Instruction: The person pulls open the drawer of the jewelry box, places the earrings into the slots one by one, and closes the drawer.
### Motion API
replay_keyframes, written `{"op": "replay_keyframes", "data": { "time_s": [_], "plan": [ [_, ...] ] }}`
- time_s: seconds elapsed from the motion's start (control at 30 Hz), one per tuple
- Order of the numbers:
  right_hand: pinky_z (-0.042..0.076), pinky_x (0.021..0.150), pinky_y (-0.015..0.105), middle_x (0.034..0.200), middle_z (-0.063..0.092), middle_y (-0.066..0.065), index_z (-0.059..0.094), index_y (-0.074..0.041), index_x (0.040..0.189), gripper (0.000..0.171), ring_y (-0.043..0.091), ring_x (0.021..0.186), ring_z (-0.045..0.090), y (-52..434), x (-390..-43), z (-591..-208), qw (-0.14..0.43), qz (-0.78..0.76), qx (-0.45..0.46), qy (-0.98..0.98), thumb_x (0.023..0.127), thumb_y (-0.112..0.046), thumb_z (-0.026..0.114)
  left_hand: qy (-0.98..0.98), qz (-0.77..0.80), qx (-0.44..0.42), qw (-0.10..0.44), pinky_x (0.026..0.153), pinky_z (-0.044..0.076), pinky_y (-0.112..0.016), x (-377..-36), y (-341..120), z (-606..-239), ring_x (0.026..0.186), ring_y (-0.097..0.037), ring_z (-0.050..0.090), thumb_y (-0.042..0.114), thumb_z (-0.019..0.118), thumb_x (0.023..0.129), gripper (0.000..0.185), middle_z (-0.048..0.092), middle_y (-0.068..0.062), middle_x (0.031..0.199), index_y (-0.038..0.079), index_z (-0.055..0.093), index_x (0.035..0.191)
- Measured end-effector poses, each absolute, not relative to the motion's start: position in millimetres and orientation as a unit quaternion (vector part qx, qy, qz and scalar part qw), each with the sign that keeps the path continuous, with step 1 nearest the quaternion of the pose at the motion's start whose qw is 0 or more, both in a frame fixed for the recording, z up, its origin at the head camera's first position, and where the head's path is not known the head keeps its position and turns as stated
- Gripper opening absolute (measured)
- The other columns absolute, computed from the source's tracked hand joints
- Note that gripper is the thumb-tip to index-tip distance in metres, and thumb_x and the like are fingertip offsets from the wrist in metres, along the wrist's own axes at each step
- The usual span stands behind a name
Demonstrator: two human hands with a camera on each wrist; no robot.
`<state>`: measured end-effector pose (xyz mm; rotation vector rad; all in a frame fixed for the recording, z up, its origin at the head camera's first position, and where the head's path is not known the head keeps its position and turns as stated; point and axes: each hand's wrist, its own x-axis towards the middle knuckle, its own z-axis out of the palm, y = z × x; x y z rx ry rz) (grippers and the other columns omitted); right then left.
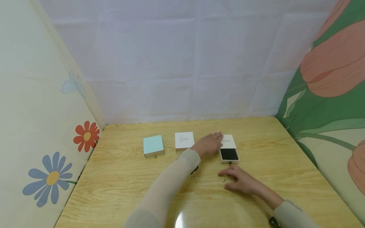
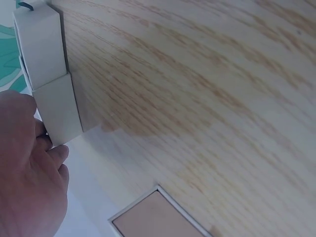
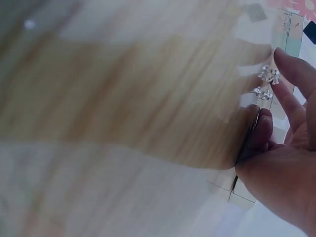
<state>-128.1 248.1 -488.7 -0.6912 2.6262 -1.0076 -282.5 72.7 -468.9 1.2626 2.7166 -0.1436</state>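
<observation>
A white drawer box [image 1: 227,141] stands at the right of the row, its drawer [image 1: 229,154] pulled out toward me and showing a black lining. My left hand [image 1: 209,143] grips this box at its far left; in the left wrist view the fingertips [image 2: 60,154] curl at the back end of its sleeve [image 2: 58,108]. Just in front of the drawer is my right hand [image 1: 240,180], thumb and fingers spread around small sparkly pieces [image 1: 227,180] on the table. Those glittering pieces [image 3: 266,81] lie between its fingers in the right wrist view, unheld.
A second white box [image 1: 184,140] and a turquoise box [image 1: 153,145] stand to the left on the wooden table [image 1: 114,177]. Two more small shiny pieces [image 1: 192,178] lie near my left forearm. A pale cloth [image 1: 171,63] hangs behind; floral panels flank both sides.
</observation>
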Motion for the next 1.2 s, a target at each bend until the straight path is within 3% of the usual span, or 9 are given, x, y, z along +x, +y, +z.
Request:
{"op": "replay_keyframes", "data": {
  "time_s": [0.37, 0.7, 1.2],
  "plan": [
    [0.038, 0.066, 0.022, 0.098, 0.052, 0.003, 0.074, -0.011, 0.116, 0.037, 0.009, 0.081, 0.043, 244.8, -127.1, -488.5, 0.113, -0.362, -0.228, 0.897, 0.082, -0.022, 0.082, 0.904, -0.035, 0.418, 0.078, 0.127, 0.014, -0.030, -283.7, 73.6, -471.6, 0.156, -0.019, 0.014, 0.038, 0.020, 0.113, 0.059, 0.013, -0.006, 0.171, 0.009, 0.012, 0.163],
    [0.040, 0.066, 0.022, 0.096, 0.056, -0.001, 0.076, -0.014, 0.104, 0.020, 0.006, 0.080, 0.045, 242.4, -125.6, -485.6, 0.084, -0.346, -0.241, 0.903, 0.085, -0.018, 0.080, 0.904, -0.046, 0.418, 0.072, 0.127, 0.015, -0.031, -282.1, 74.2, -471.8, 0.156, -0.019, 0.015, 0.038, 0.020, 0.113, 0.059, 0.014, -0.007, 0.170, 0.009, 0.012, 0.163],
    [0.043, 0.070, 0.023, 0.095, 0.055, -0.003, 0.076, -0.018, 0.099, 0.014, 0.008, 0.083, 0.049, 239.7, -126.2, -482.3, 0.096, -0.320, -0.235, 0.913, 0.086, -0.017, 0.079, 0.905, -0.037, 0.419, 0.071, 0.127, 0.013, -0.031, -283.1, 74.6, -475.3, 0.156, -0.018, 0.013, 0.038, 0.019, 0.113, 0.058, 0.013, -0.006, 0.171, 0.009, 0.012, 0.163]
  ]
}}
